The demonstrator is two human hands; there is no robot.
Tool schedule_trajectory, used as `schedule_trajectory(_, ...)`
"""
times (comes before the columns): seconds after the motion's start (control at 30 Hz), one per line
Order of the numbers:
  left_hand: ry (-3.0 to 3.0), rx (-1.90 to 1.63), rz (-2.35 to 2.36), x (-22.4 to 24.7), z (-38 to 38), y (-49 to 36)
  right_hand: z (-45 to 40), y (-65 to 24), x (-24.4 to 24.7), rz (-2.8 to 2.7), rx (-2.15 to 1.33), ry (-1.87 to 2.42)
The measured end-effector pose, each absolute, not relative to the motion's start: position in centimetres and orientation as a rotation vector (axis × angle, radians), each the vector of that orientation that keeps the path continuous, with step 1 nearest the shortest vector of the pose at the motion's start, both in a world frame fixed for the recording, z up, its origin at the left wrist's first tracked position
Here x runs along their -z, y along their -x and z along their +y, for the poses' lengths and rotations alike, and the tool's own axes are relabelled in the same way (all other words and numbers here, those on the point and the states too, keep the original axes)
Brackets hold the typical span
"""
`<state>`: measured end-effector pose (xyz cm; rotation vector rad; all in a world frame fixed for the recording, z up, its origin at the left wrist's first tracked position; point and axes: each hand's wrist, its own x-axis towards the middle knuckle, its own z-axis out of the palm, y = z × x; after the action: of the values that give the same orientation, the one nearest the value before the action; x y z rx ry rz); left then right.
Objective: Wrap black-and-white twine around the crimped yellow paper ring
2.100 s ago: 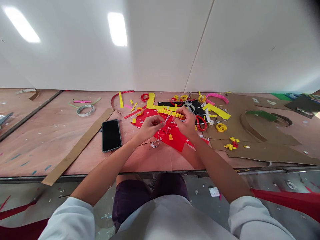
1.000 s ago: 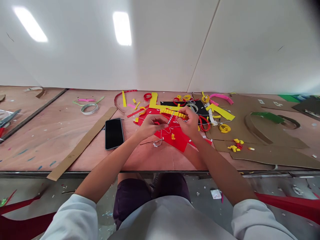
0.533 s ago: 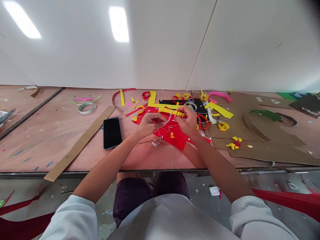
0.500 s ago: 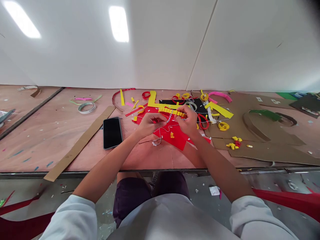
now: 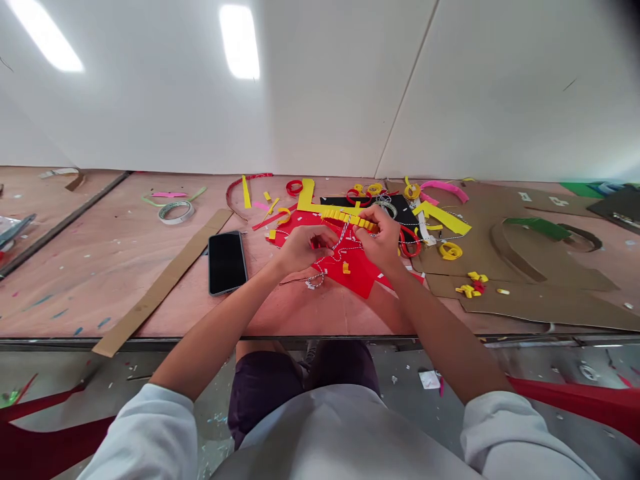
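Strip of pleated yellow paper [image 5: 349,219] sits pinched at one end by the right hand [image 5: 381,241], just above a red card sheet [image 5: 350,273]; the left hand [image 5: 303,250] closes on a small red piece [image 5: 317,243], striped twine [image 5: 341,239] between them; grip little changed.

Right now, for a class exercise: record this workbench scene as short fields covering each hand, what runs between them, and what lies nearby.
Left hand: pinches a small red piece
Right hand: holds a pleated yellow paper strip
Between hands: red-and-white twine
Under hands: red paper sheet
Nearby: black smartphone, cardboard strip, red paper ring
Surface: plywood table
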<state>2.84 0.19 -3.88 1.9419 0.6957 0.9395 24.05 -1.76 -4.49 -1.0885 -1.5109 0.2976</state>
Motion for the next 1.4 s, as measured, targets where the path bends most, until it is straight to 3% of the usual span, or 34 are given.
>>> schedule_trajectory(1.13,-1.602,-1.064,0.751,1.9,0.1,-2.4,-2.0,-23.8,4.0,-1.523,-0.307,1.03)
schedule_trajectory(1.4,-1.987,-1.113,0.957,2.1,0.9,-1.5,-2.0,-24.0,4.2,-1.478,-0.339,1.064)
